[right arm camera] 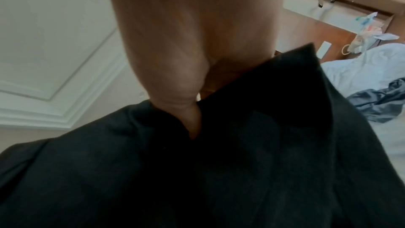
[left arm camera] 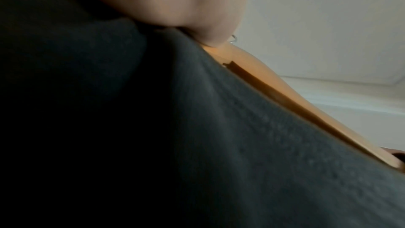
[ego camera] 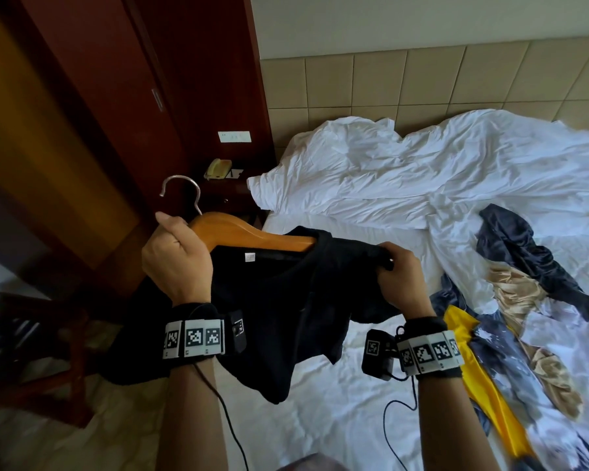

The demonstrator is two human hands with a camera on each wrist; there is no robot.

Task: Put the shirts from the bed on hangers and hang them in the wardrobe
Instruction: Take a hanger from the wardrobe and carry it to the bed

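At the centre of the head view, the black shirt [ego camera: 279, 300] hangs in the air above the near edge of the bed [ego camera: 354, 419], held up between both hands. The left hand [ego camera: 174, 256], at centre left, is clenched around the left arm of the wooden hanger [ego camera: 252, 232], with shirt cloth bunched under its fingers; the metal hook [ego camera: 181, 192] stands up above the thumb. The hanger's right arm runs inside the collar, where the cloth hides its end. The right hand [ego camera: 398, 277], right of centre, grasps the shirt's shoulder cloth in curled fingers. At the right of the frame, a heap of other clothes [ego camera: 524, 300], dark blue, tan and yellow, lies on the white sheet. The dark wooden wardrobe [ego camera: 82, 113] fills the upper left of the frame.
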